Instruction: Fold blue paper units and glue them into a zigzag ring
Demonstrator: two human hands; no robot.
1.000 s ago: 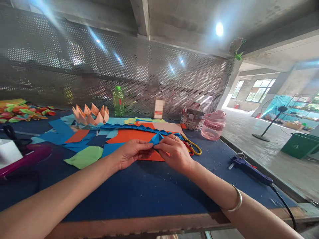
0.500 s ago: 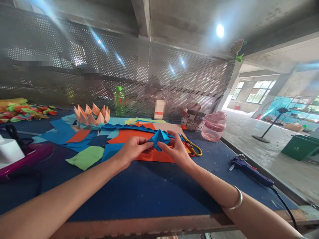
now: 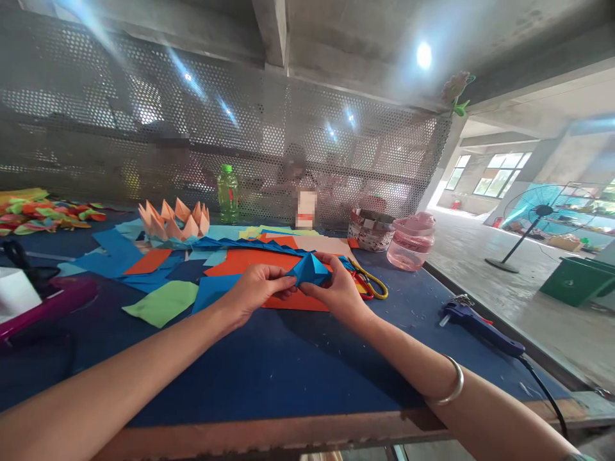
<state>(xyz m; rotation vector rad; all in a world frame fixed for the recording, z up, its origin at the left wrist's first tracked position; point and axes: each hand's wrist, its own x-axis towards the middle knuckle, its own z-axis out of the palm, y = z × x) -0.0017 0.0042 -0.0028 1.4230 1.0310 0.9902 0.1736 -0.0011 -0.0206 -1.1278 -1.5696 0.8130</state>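
Both my hands hold a folded piece of blue origami paper (image 3: 307,269) above the table, pinching it from either side. My left hand (image 3: 257,288) grips its left end, and my right hand (image 3: 336,289), with a ring partly hidden, grips the right. Part of the fold is hidden by my fingers. Beneath my hands lies an orange paper sheet (image 3: 250,261). A strip of blue folded points (image 3: 240,244) runs behind them. Farther left stands a peach paper crown of folded points (image 3: 173,221). A green paper scrap (image 3: 161,303) lies near my left hand.
Yellow-handled scissors (image 3: 369,286) lie right of my right hand, and a blue glue gun (image 3: 475,328) with a black cord lies near the table's right edge. A green bottle (image 3: 227,194), woven pot (image 3: 371,230) and pink jar (image 3: 412,243) stand along a perforated metal screen (image 3: 336,134).
My hands have moved closer together and now pinch the blue paper, which looks narrower and more tightly folded than before. My right hand has shifted left.
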